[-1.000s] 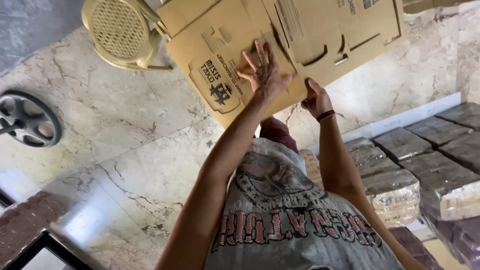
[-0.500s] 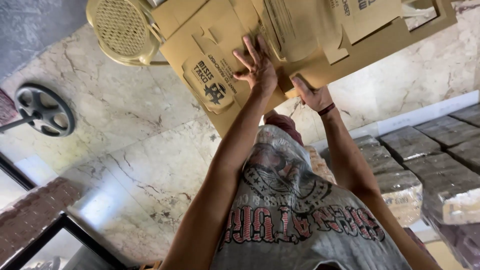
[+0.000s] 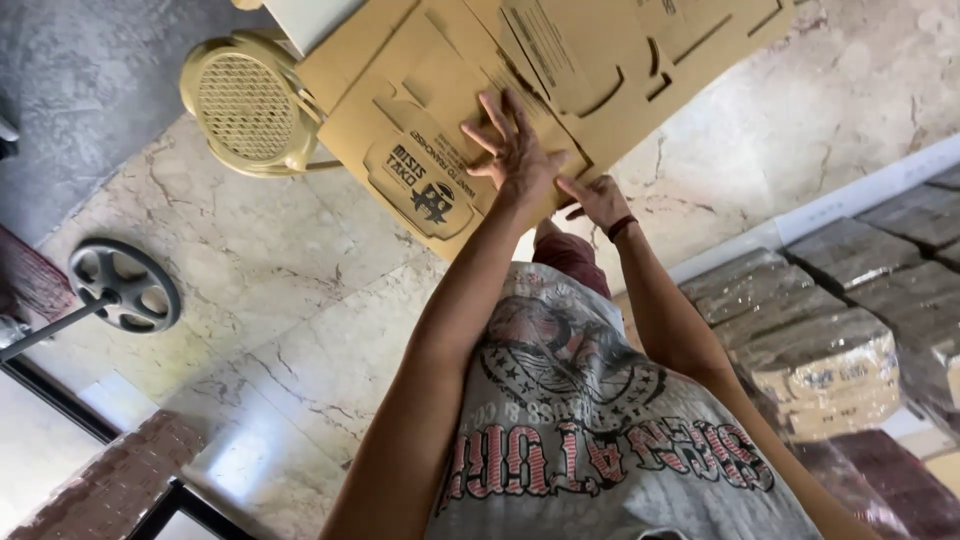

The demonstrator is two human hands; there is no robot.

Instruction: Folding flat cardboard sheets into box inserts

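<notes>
A large flat die-cut brown cardboard sheet [image 3: 600, 60] with a dark printed emblem lies across the top of the view, above my red shorts and grey printed shirt. My left hand [image 3: 515, 150] lies flat on it with fingers spread, near its lower edge. My right hand [image 3: 597, 200], with a dark band on the wrist, grips that same edge just beside the left hand, its fingers partly hidden under the sheet.
A yellow plastic chair [image 3: 250, 105] stands on the marble floor [image 3: 300, 330], touching the sheet's left side. A black wheel on a rod [image 3: 125, 285] lies at the left. Plastic-wrapped bundles [image 3: 830, 350] are stacked at the right. A reddish brick ledge [image 3: 110, 480] is at bottom left.
The sheet has slid and turned slightly under my hands. My left hand stays flat on it; my right hand has kept to its edge. The view has shifted.
</notes>
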